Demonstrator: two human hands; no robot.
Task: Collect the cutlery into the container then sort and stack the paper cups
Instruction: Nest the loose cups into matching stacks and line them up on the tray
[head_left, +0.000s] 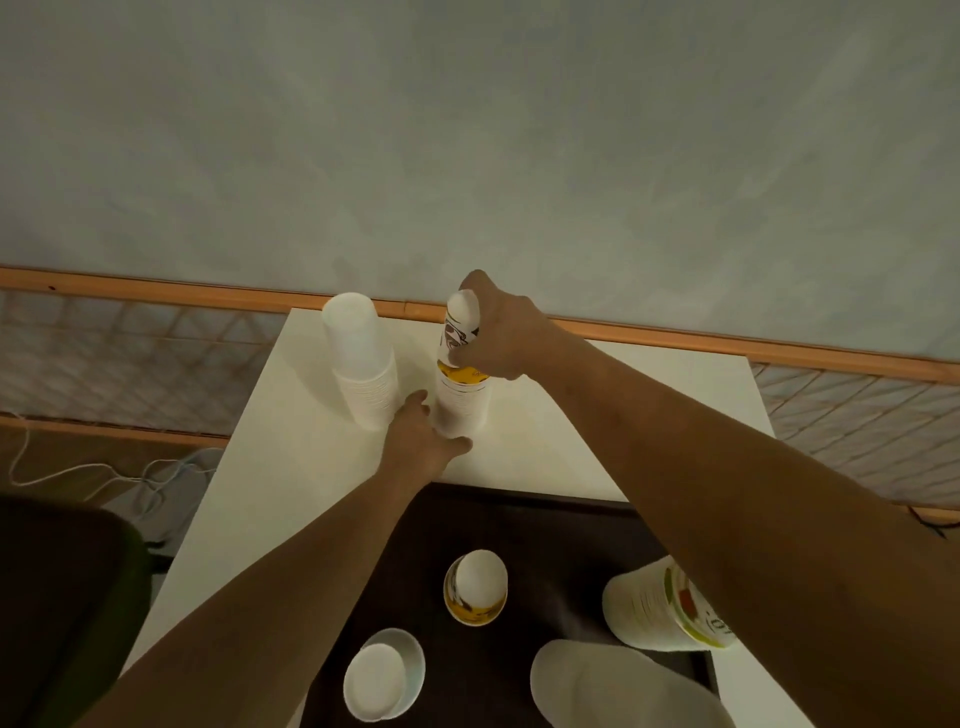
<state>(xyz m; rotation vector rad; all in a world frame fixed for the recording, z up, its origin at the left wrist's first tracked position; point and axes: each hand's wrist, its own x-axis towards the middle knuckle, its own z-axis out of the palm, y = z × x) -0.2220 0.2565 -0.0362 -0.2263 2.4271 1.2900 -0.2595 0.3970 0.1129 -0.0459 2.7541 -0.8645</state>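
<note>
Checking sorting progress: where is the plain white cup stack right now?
In the head view, the plain white cup stack stands upside down at the white table's far left, beside the printed stack both hands hold.

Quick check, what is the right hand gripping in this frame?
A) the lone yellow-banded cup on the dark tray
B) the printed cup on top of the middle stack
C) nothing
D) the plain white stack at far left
B: the right hand wraps the printed cup atop the middle stack, while the left hand rests at that stack's base.
</note>
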